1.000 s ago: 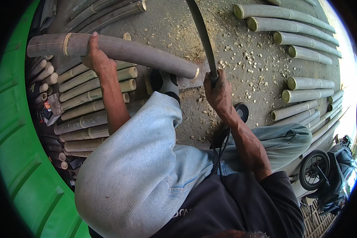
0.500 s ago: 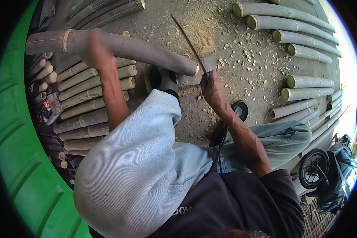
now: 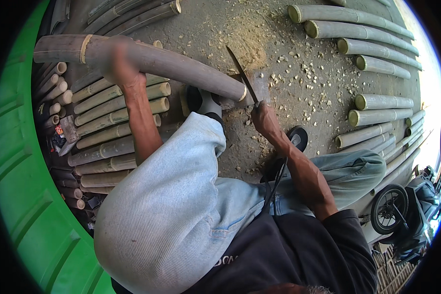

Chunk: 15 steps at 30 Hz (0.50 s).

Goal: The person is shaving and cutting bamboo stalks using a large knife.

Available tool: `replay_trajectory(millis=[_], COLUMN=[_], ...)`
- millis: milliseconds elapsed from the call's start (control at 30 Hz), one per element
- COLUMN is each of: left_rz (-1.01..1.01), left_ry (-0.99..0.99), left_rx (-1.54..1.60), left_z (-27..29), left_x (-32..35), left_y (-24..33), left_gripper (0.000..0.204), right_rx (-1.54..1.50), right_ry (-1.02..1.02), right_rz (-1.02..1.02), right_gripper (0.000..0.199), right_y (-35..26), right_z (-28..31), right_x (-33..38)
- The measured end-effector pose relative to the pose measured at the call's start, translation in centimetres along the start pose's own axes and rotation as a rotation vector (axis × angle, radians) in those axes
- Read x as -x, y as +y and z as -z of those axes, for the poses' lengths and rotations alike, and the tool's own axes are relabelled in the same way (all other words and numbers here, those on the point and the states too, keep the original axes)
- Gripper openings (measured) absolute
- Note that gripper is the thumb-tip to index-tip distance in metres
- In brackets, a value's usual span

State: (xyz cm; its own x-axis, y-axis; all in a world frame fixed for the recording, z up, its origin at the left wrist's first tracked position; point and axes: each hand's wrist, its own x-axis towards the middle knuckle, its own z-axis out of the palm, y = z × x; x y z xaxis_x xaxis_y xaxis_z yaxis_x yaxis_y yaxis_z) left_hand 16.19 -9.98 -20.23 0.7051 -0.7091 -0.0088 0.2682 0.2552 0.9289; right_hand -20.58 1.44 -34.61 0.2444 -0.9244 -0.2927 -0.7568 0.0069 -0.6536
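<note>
One bamboo pole [image 3: 181, 63] under left fingers [image 3: 113, 62]

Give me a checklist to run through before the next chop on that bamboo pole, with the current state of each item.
1. Left hand grips the bamboo pole well back from its cut end: ok.
2. Right hand is closed around the handle of the blade: ok.
3. Blade meets the pole at its cut end, by the pale rim: ok.
4. Shoe sits just below the pole end, close to the blade's path: not ok.
5. Pole end rests on a firm support: cannot tell, the spot is hidden.
6. Sharpness of the blade edge: cannot tell.
</note>
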Motion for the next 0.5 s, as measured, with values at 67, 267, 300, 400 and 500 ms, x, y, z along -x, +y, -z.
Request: replay_trajectory(millis=[67,267,300,400,500], left_rz=[0.012,0.103,0.117,0.007,-0.055], left_ry=[0.027,0.272,0.349,0.281,0.343], left_rx=[-0.05,-0.132,-0.067,-0.046,-0.112], left_z=[0.2,-0.8,-0.6,1.4,-0.9], left_x=[0.0,-0.2,-0.4,-1.8,-0.3], left_y=[0.7,0.4,0.0,-0.9,0.0], left_gripper=[0.045,0.059,0.061,0.06,0.057], right_rx=[-0.028,-0.008,-0.008,-0.035,-0.222], right_ry=[-0.021,0.011,0.012,0.027,0.169], right_rz=[0.013,0.052,0.053,0.063,0.091], right_gripper=[0.023,0.025,0.025,0.025,0.027], right_y=[0.2,-0.9,-1.1,-3.7,-7.6], right_z=[0.1,1.3,1.4,2.6,5.4], right_x=[0.0,1.2,1.0,0.3,-0.2])
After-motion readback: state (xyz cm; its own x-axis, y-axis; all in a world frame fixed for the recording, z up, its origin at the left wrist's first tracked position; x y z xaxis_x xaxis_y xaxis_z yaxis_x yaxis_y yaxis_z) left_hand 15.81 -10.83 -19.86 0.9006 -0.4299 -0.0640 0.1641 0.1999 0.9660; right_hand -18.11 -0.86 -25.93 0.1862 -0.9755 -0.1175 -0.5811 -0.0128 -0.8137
